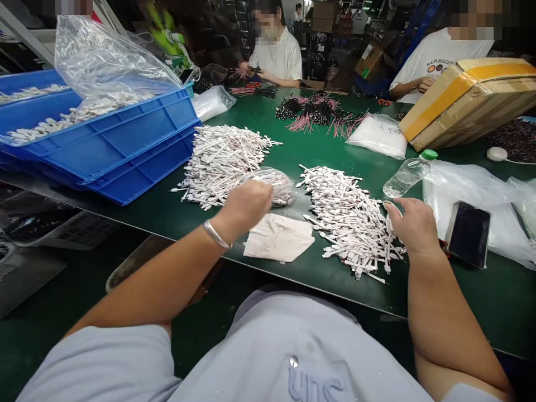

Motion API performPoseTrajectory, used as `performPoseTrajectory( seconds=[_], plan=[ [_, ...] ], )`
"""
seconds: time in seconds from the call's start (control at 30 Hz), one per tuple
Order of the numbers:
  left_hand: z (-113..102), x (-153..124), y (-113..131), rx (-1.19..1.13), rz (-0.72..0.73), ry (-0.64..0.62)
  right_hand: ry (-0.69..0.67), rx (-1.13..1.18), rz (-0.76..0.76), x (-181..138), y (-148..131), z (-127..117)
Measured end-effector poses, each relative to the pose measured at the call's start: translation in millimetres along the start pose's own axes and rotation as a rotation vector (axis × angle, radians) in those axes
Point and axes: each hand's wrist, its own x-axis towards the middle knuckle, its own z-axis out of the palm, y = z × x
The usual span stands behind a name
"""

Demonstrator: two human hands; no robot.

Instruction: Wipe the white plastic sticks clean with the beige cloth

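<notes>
My left hand (250, 205) is closed in a fist over the near edge of a big heap of short white cables with connectors (226, 156). Directly beside it lies a clear plastic bag (281, 187) with similar cables inside; what the fingers hold, if anything, is hidden. At the right edge of a second heap of white cables (349, 218), my right hand (416, 226) has its thumb and fingers apart, with no held thing visible. A pale folded cloth (278, 238) lies between the heaps, close to the table's front edge.
Blue crates (138, 139) with white parts stand at left. A bottle (408, 174), a phone (469, 234), plastic bags (498, 209) and a tilted cardboard box (469, 106) are at right. Across the green table, black and pink wires (318, 111) lie before two people.
</notes>
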Motion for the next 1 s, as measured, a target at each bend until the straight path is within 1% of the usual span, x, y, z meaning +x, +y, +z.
performPoseTrajectory(
  seconds=[0.07, 0.13, 0.2, 0.23, 0.27, 0.37, 0.4, 0.47, 0.53, 0.67, 0.73, 0.8, 0.87, 1.0],
  plan=[
    [-8, 25, -19, 0.091, -0.009, -0.025, 0.018, 0.033, -0.038, 0, -4, 2],
    [-9, 47, -33, 0.152, 0.023, -0.130, 0.032, 0.063, -0.067, -1, -9, 2],
    [-7, 64, -39, 0.154, 0.050, -0.222, 0.040, 0.096, -0.090, -1, -14, 0],
    [-6, 70, -39, 0.135, 0.057, -0.227, 0.043, 0.112, -0.099, -1, -17, -1],
    [-4, 74, -35, 0.105, 0.063, -0.200, 0.049, 0.128, -0.106, -1, -20, -3],
    [0, 87, -12, -0.037, 0.119, -0.075, 0.074, 0.179, -0.121, 0, -31, -7],
    [3, 92, -1, -0.087, 0.153, -0.076, 0.084, 0.196, -0.132, 0, -34, -7],
    [9, 105, 20, -0.155, 0.205, -0.143, 0.101, 0.231, -0.174, 1, -41, -8],
    [19, 122, 38, -0.183, 0.207, -0.192, 0.106, 0.262, -0.224, 1, -47, -8],
    [37, 154, 65, -0.215, 0.243, -0.217, 0.097, 0.305, -0.274, 0, -52, -10],
    [44, 166, 76, -0.208, 0.271, -0.258, 0.104, 0.320, -0.289, -1, -54, -11],
    [49, 174, 86, -0.160, 0.298, -0.306, 0.101, 0.332, -0.308, -2, -55, -12],
    [51, 179, 95, -0.100, 0.321, -0.322, 0.089, 0.345, -0.326, -3, -55, -11],
    [53, 177, 103, -0.061, 0.339, -0.266, 0.107, 0.374, -0.339, -4, -55, -9]
  ],
)
